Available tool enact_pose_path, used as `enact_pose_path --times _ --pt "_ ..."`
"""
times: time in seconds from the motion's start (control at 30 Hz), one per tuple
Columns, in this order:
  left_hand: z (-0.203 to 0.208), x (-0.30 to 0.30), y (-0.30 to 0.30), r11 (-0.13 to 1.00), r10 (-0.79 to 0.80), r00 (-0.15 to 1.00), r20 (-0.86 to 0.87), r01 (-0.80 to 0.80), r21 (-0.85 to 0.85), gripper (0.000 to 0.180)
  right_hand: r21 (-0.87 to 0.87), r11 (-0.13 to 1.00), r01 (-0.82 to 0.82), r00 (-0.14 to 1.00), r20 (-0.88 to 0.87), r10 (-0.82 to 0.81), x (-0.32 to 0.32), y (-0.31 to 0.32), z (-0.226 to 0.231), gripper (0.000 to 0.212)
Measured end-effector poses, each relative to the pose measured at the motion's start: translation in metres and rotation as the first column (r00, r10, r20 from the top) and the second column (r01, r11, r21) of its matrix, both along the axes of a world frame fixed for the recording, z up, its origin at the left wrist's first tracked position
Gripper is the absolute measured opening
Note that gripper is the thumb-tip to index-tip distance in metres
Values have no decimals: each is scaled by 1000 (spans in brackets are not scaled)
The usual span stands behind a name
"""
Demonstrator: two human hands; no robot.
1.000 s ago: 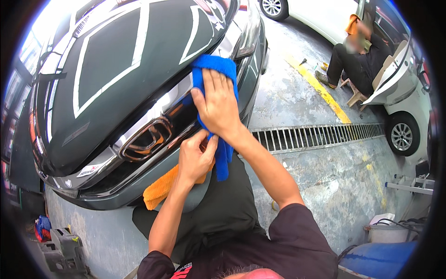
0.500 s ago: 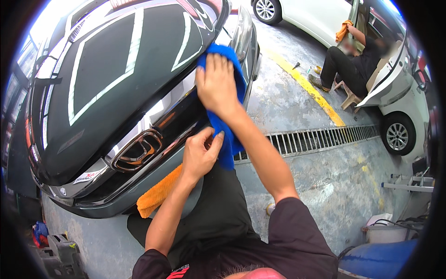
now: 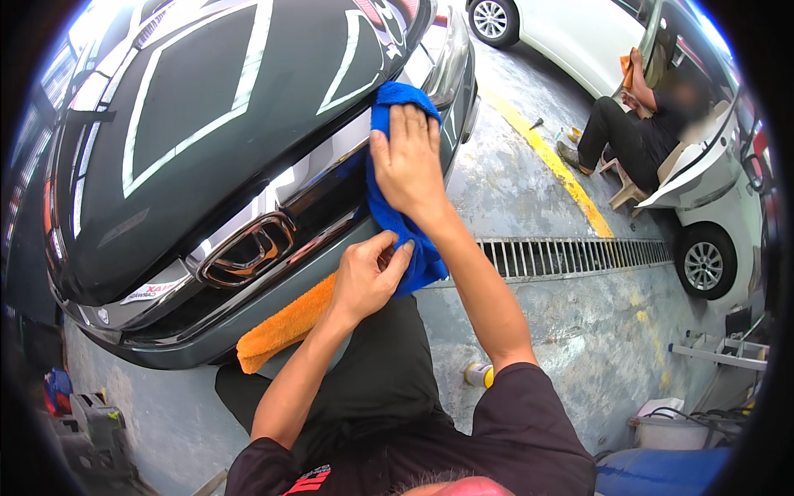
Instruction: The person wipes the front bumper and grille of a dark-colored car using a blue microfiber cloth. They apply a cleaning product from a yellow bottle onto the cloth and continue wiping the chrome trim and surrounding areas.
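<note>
lower end of blue cloth (image 3: 384, 197) flares wider than half second ago. cloth lies against dark car (image 3: 190, 149) front, beside headlight (image 3: 451, 68), long axis running toward me. my right hand (image 3: 409, 161), nearer headlight, flat on top, fingers straight; left hand (image 3: 370, 269) pinches lower part.

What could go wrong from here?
Any grit under the blue cloth, pressed by the right hand, might scratch the glossy car. The orange cloth, unheld, could slide to the floor. The yellow container near the right sleeve could get bumped.
</note>
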State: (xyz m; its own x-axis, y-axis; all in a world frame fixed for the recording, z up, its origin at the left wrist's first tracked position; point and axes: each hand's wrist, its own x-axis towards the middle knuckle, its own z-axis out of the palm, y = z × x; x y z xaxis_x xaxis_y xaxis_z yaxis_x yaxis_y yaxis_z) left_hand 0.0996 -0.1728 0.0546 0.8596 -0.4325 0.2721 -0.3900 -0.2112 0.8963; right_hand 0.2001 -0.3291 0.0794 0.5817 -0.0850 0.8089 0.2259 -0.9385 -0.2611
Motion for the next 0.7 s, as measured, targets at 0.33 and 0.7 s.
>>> enact_pose_path --times 0.33,0.7 --pt "17 -4 -23 996 -6 1000 -2 6 -92 27 -146 980 134 991 -1 -136 94 -118 36 57" --pt "-27 -32 11 992 -124 989 -83 121 -35 19 -116 950 -289 952 70 298 -46 23 1 40"
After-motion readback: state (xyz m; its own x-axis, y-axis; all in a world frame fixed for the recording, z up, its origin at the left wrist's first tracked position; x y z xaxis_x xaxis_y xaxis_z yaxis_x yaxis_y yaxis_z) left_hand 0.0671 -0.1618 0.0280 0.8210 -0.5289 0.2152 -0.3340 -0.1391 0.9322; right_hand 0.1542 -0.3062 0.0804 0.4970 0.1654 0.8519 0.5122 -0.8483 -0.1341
